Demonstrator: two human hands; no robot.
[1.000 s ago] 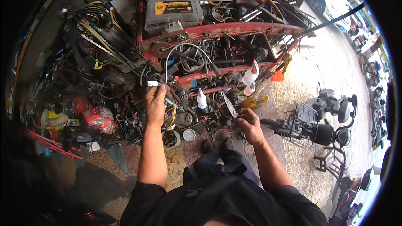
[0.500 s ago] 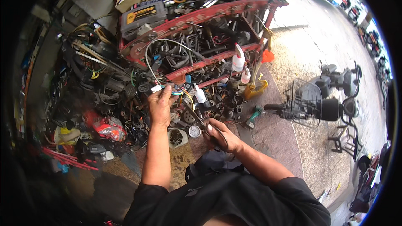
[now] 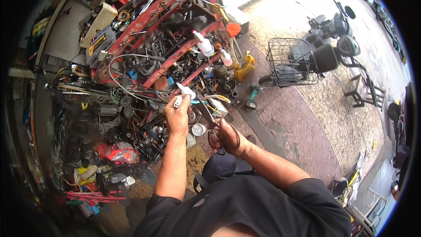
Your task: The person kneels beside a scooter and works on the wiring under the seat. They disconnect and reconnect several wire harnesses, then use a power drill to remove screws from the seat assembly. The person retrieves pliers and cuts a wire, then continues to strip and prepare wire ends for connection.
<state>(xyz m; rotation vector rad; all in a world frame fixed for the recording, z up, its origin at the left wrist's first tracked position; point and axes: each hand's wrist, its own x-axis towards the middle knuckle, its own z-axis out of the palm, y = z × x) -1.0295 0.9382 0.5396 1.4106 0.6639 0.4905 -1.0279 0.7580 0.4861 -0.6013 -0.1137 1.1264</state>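
Note:
My left hand (image 3: 177, 119) is closed on a white plug connector (image 3: 178, 101), held up between thumb and fingers. Short coloured wires (image 3: 195, 102) come out beside the fingertips. A pair of scissors (image 3: 206, 112) is in my right hand (image 3: 230, 137), with fingers through its dark handle loops. Its blades point up and left toward the wires, apart from my left hand. The handle loops stand spread. Behind the left fingertips is a white bottle (image 3: 187, 91) with a nozzle.
A red metal rack (image 3: 164, 68) full of tools and parts stands ahead. A round white tub (image 3: 198, 129) sits between my forearms. To the right are a green power tool (image 3: 252, 96), a yellow oil jug (image 3: 244, 67) and a scooter with a wire basket (image 3: 291, 61).
The view has turned, so the rack and scooter appear shifted. My right hand has turned, and the scissors' handle loops now show spread apart. The connector stays in my left hand.

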